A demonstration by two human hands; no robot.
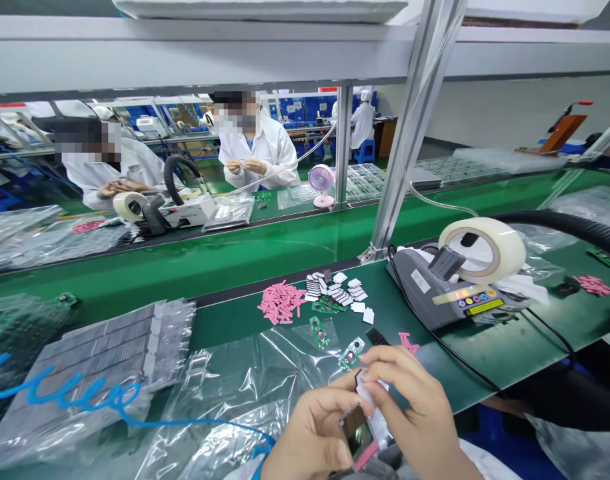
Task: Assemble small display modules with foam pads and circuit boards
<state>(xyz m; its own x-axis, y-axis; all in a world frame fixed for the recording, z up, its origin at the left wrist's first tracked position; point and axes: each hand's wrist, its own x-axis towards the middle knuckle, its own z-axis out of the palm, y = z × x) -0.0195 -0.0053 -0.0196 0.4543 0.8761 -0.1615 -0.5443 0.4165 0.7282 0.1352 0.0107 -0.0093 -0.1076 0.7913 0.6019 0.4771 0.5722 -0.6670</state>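
Observation:
My left hand (309,430) is closed on a small dark display screen (356,427) with a pink strip (367,456) along its lower edge. Thumb and fingers of my right hand (417,400) pinch a small white piece (367,387) just above the screen; whether the two are joined I cannot tell. A blue coiled cord (195,421) runs to my left wrist. Beyond my fingertips lie a green circuit board (352,353), another board (319,332), a dark flat piece (377,337) and some pink strips (409,343).
A pile of pink strips (281,302) and scattered white pieces (355,291) lie farther back. On the right stands a grey tape dispenser (425,293) with a tape roll (485,250). Bagged trays (109,353) fill the left. Co-workers (257,150) sit across the line.

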